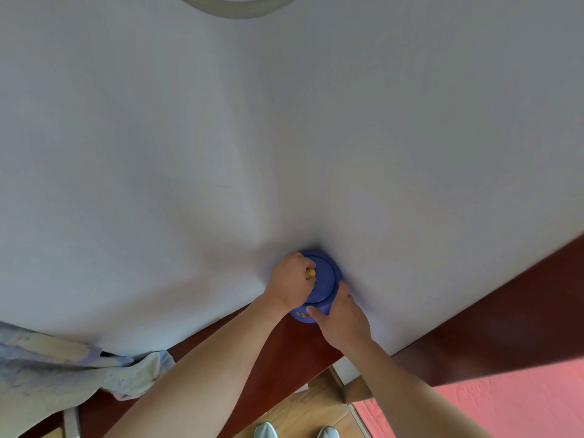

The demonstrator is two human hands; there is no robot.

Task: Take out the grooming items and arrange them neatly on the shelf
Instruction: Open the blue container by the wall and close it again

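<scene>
As right hand (pixel 343 317) clasps blue jar (pixel 325 278), left hand (pixel 289 281)—fingers (pixel 307 264) curled—pinches yellow piece (pixel 310 273).

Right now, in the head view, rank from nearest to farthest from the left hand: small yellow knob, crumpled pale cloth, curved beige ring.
1. Small yellow knob, pinched in the left hand.
2. Crumpled pale cloth, lower left.
3. Curved beige ring, top edge.
</scene>
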